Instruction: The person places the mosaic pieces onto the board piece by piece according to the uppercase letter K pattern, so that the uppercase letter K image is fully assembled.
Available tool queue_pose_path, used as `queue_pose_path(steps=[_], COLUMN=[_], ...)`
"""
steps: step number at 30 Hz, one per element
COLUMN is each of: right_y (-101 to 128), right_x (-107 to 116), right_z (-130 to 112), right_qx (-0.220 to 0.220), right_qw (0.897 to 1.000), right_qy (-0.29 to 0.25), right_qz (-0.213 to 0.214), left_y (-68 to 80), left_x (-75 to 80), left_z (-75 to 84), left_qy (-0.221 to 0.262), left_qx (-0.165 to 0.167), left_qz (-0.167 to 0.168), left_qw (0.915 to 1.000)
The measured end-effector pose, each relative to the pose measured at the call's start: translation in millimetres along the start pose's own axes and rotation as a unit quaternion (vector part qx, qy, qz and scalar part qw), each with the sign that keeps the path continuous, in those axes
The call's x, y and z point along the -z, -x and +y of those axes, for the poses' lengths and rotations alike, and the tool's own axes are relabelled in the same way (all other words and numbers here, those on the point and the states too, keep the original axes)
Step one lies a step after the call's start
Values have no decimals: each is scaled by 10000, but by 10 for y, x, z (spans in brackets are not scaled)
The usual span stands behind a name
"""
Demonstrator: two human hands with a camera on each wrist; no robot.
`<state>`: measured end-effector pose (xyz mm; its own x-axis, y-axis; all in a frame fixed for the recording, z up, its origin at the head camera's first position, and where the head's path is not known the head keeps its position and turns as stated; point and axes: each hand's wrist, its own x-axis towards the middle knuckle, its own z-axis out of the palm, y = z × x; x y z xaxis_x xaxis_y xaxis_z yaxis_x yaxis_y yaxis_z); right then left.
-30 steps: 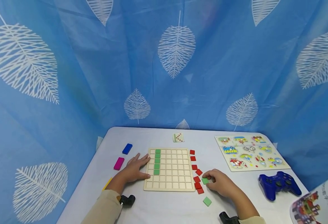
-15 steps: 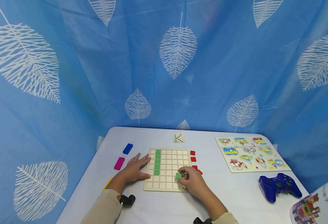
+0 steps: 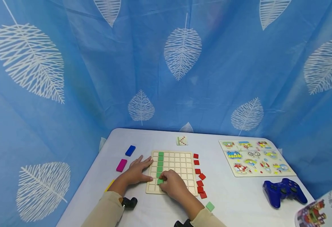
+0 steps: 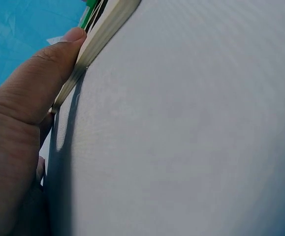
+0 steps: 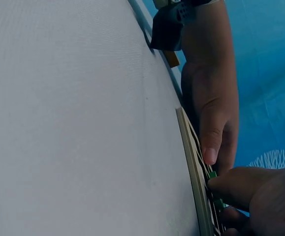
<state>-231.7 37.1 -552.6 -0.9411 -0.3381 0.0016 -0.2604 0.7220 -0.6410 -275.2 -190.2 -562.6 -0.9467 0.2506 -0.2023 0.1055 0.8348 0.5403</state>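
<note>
Both hands are at the wooden grid board [image 3: 172,171]: our left hand [image 3: 136,171] lies flat and relaxed against the board's left edge, steadying it, while our right hand [image 3: 172,186] pinches a green tile [image 3: 160,181] at the near end of the green column [image 3: 160,164], near the board's left side. We judge the step to be seating that tile in its cell; next would come fetching the spare green tile [image 3: 210,206] lying on the surface [image 3: 239,195] near the red tiles [image 3: 199,176]. Our fingers hide whether the tile sits flush, and both wrist views show the board only edge-on, so the cell itself stays unclear.
</note>
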Motion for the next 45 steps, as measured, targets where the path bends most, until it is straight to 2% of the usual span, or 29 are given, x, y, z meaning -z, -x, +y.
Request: queue_pose_path(steps=[4, 21, 31, 34, 38, 41, 45], right_y=[-10, 0, 7, 76, 279, 509, 822], right_x=[-39, -49, -8, 121, 426, 657, 908], right_z=[-23, -92, -26, 89, 348, 580, 839], right_qx=[-131, -183, -77, 119, 204, -119, -898], right_qw=[9999, 9993, 9999, 9992, 9978, 9976, 9943], right_qy=[75, 283, -26, -367, -419, -166, 71], right_qz=[71, 142, 112, 136, 475, 665, 569], left_y=[-14, -45, -45, -40, -38, -30, -6], left_x=[-1, 14, 22, 17, 12, 4, -7], left_z=[-2, 22, 35, 33, 37, 34, 19], left_qy=[-18, -84, -97, -77, -35, -32, -59], left_qx=[42, 15, -12, -20, -77, -91, -64], left_qz=[-39, -30, -23, -40, -2, 14, -23], left_qw=[10000, 10000, 9999, 10000, 10000, 10000, 10000])
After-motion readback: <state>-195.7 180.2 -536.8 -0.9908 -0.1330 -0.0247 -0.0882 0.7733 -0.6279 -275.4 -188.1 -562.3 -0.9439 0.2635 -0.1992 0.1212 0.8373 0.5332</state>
